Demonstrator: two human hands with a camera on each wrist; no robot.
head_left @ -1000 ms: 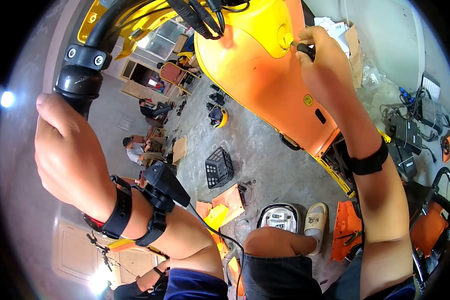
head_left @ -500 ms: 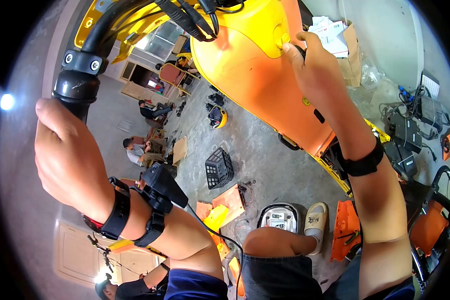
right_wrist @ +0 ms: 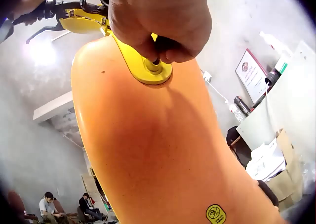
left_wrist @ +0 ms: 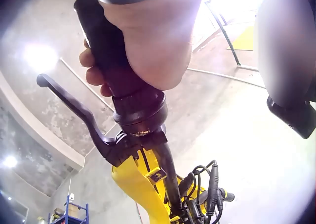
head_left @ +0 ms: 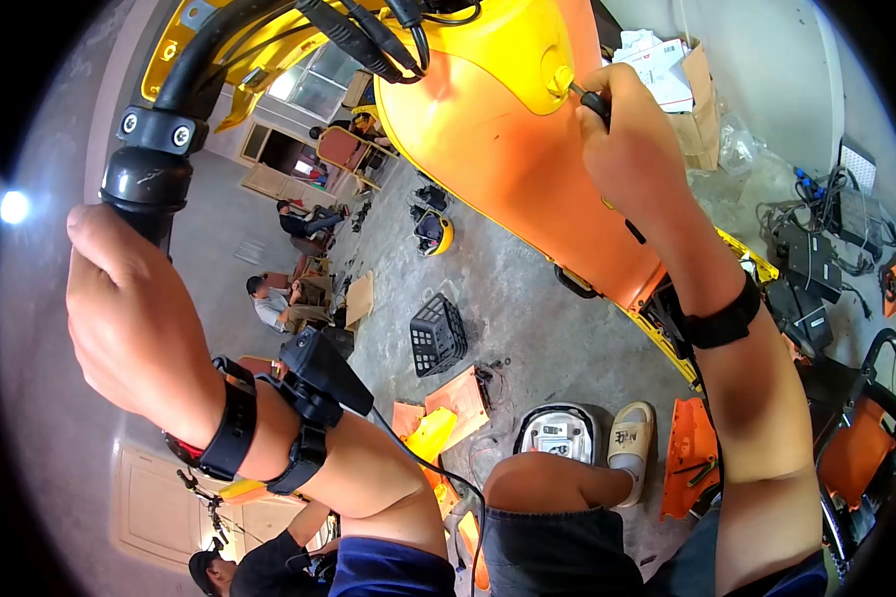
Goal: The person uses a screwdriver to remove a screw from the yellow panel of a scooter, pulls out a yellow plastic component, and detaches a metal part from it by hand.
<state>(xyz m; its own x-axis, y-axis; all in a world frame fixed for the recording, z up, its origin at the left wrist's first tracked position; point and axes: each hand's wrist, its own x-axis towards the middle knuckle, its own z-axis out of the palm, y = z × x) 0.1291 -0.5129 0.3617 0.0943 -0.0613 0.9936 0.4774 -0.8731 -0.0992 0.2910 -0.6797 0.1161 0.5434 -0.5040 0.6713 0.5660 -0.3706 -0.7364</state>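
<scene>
In the head view my left hand grips the black handlebar grip at the left. The left wrist view shows those fingers curled round the grip, with the brake lever beside them. My right hand holds a screwdriver by its black handle, fingers curled round it. The screwdriver's thin metal shaft points at a round yellow boss on the yellow panel. That panel sits on the long orange body cover of a scooter-like vehicle. In the right wrist view, the hand hides most of the screwdriver.
Black cables hang by the handlebar. On the floor are a black crate, a yellow helmet and loose orange panels. A cardboard box with papers stands beyond the right hand. Several people sit or work farther off.
My right hand's fingers loosened and shifted on the screwdriver, then closed round its handle again. The handlebar and my left hand sit slightly lower in view. Another person has come into view at lower left.
</scene>
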